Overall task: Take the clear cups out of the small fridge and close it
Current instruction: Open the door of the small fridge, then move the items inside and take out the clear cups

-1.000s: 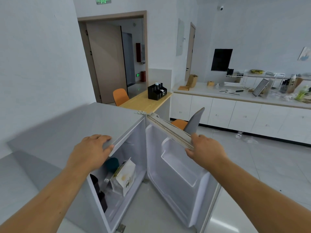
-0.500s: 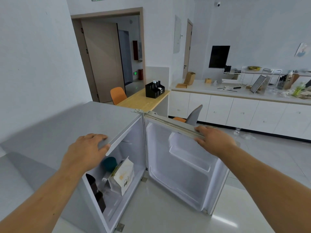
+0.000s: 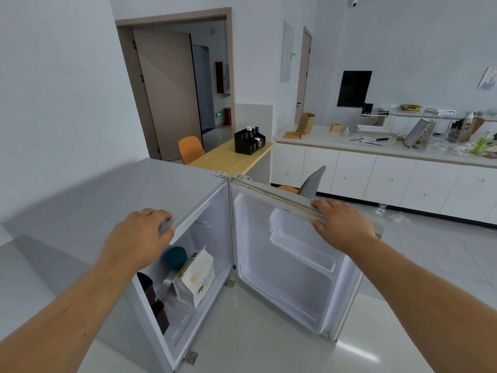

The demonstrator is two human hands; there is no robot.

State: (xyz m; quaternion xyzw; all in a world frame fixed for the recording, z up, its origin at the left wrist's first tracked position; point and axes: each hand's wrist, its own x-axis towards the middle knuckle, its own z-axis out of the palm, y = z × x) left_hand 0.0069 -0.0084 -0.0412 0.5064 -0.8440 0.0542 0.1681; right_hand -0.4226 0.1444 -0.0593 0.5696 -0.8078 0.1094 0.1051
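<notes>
Right now my left hand (image 3: 138, 238) grips the small white fridge's (image 3: 188, 343) top lip, my right hand (image 3: 343, 224) its open door (image 3: 290, 267). Clear cups (image 3: 168, 285) lower centre, below the left, nearer.

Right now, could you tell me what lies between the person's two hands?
In the head view, the fridge's open cavity and door hinge edge lie between the left hand and right hand.

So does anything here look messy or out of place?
Mostly tidy. One oddity: a clear plastic bottle lies on the floor by the white cabinets. Inside the open fridge, the white bag leans tilted; nothing looks spilled.
</notes>
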